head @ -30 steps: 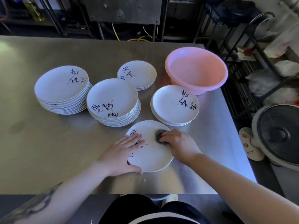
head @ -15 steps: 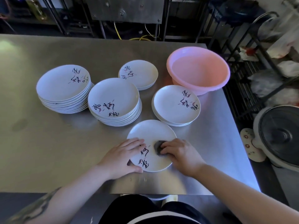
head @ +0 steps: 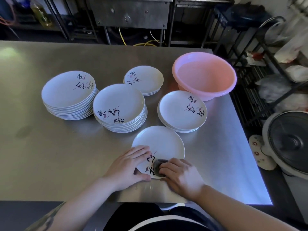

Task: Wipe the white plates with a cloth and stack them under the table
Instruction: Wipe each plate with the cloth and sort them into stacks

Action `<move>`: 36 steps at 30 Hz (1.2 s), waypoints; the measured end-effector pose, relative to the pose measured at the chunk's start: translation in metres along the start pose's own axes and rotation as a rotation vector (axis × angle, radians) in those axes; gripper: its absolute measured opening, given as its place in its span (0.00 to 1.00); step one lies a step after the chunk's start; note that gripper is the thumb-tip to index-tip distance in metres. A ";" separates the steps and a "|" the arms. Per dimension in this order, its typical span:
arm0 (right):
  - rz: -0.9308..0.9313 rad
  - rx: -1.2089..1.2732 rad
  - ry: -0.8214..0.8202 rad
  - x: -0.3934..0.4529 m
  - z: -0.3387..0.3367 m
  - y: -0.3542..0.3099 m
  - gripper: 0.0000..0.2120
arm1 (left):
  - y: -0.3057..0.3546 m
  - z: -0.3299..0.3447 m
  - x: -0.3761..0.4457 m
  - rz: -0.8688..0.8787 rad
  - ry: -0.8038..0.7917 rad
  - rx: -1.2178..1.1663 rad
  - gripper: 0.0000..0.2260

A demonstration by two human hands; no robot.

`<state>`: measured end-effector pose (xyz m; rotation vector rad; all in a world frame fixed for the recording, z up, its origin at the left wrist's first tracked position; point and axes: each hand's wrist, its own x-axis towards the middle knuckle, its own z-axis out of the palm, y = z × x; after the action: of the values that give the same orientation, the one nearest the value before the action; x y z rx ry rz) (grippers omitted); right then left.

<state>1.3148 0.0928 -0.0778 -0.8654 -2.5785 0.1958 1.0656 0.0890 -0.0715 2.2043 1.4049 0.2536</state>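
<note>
A single white plate [head: 160, 144] with black brush writing lies on the steel table [head: 50, 155] near its front edge. My left hand [head: 128, 165] rests on the plate's left rim, fingers on top and thumb at the near edge. My right hand [head: 180, 175] grips a small dark grey cloth [head: 158, 164] and presses it on the plate's near part. Behind stand several stacks of the same plates: a tall one at the left [head: 68, 88], a tall one in the middle [head: 116, 100], a low one at the back [head: 146, 77] and a low one at the right [head: 180, 107].
A pink plastic basin [head: 230, 75] stands at the table's back right corner. Beyond the right edge are a rice cooker [head: 291, 144] on the floor and a black wire rack [head: 260, 67] with bags. Metal frames and cables stand behind the table.
My right hand has dragged the cloth from the plate's far middle down to its near edge. The plate has turned under my left hand, so its writing now faces me.
</note>
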 end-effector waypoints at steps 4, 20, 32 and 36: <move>0.018 0.089 0.046 0.024 -0.037 0.004 0.04 | 0.006 -0.018 -0.001 -0.068 0.077 -0.330 0.31; 0.625 0.976 0.066 0.098 -0.159 0.026 0.02 | 0.025 -0.096 0.024 -0.211 0.405 -1.279 0.25; 0.920 0.927 0.363 0.095 -0.157 0.042 0.06 | 0.061 -0.095 0.027 -0.331 0.564 -1.588 0.06; 0.605 0.502 0.555 0.099 -0.150 0.016 0.12 | 0.082 -0.100 0.032 -0.333 0.666 -1.646 0.08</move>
<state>1.3158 0.1651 0.0877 -1.2510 -1.6019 0.6399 1.1031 0.1219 0.0521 0.5051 1.0298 1.4498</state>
